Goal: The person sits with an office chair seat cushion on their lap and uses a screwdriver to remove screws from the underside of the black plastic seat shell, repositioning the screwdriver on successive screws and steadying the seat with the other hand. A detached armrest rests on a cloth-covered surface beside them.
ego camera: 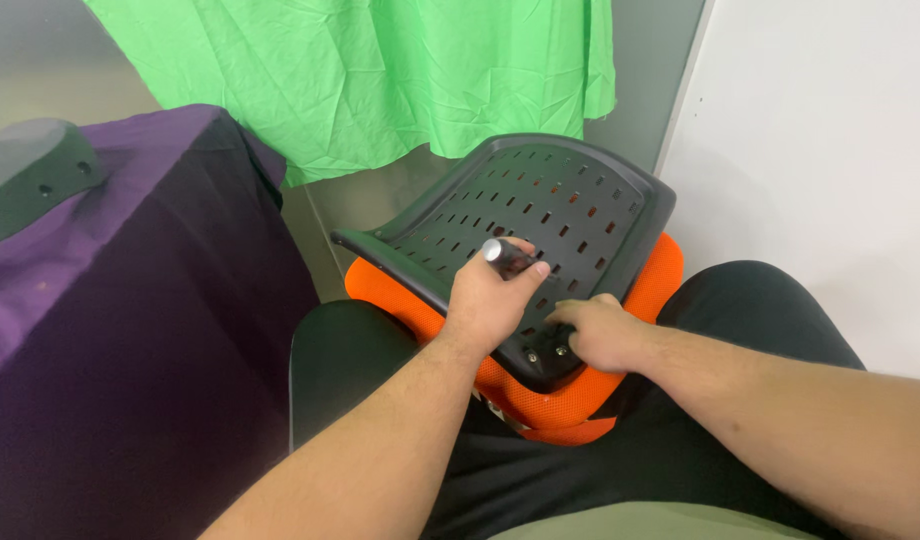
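A black perforated plastic chair shell (550,210) lies on an orange mesh cushion (652,282), resting across my lap. My left hand (490,300) is closed around a dark-handled screwdriver (508,254) with a silver cap, held over the shell's near edge. My right hand (602,332) rests on the shell's near corner, fingers curled beside two screws (546,353). Whether it pinches anything is hidden.
A table draped in purple cloth (120,300) stands at left with a grey plastic chair part (30,175) on it. A green cloth (380,70) hangs behind. A white wall (830,150) is at right. My black trousers (760,300) show beneath.
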